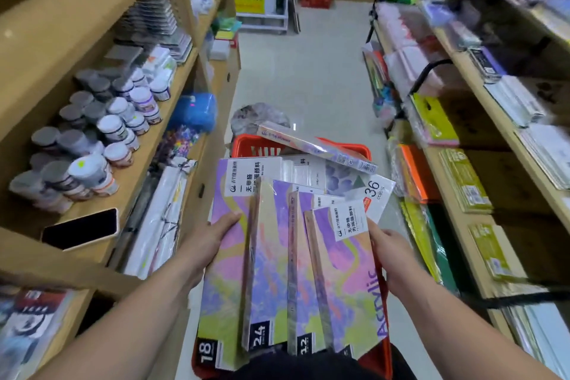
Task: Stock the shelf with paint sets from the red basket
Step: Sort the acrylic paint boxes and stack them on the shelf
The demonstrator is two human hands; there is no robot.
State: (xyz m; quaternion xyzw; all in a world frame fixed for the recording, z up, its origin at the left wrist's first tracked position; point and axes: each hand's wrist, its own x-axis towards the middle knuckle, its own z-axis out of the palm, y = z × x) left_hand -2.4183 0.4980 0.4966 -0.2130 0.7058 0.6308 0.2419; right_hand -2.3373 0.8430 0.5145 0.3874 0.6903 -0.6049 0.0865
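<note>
- The left hand (216, 236) grips the left edge of a fan of paint sets (277, 256), with its thumb on the box marked 18.
- The right hand (389, 245) holds the fan's right edge.
- The fan is above the red basket (246, 145), where more sets lie.
- One box (317, 145) lies tilted across the basket's far rim.
- A phone (80, 229) lies on the left shelf (92, 203), near jars (92, 139).
</note>
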